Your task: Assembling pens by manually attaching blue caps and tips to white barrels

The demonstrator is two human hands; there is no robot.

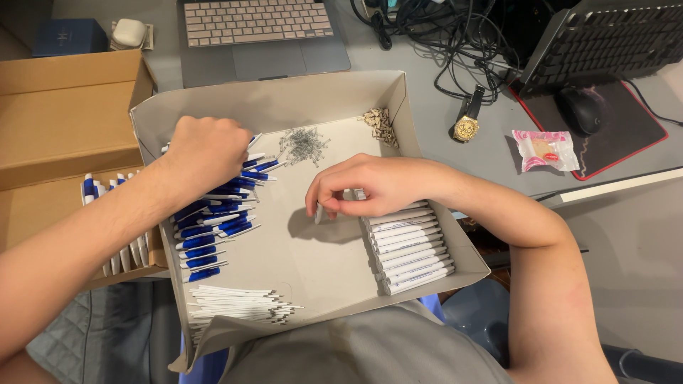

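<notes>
1. A grey desk [462, 85] fills the background, with a laptop [260, 35] at the top, a tangle of cables, a wristwatch [467, 124], a wrapped snack [544, 151], and a mouse [580, 110] on a dark mat beside a black keyboard [612, 35].
2. At far left sits an open brown box [64, 114] holding a row of finished pens [117, 220], white with blue ends.
3. A shallow grey tray [299, 92] rests on the person's lap, and all the loose parts lie in it.
4. The left hand [206, 149] is curled closed over the top of a pile of blue pen halves [213, 227]; whether it has actually clamped one I cannot tell.
5. Below that pile, thin white refills [235, 304] lie bundled at the tray's near edge.
6. Small springs [302, 142] and a few tan bits [380, 124] sit near the tray's far wall.
7. The right hand [370, 186] has its fingers pinched together on a white pen barrel [320, 212], just beside the stacked white barrels [409, 245].
8. Judging by the piles, the assembly looks well short of done: many blue halves, barrels and refills remain unjoined.
</notes>
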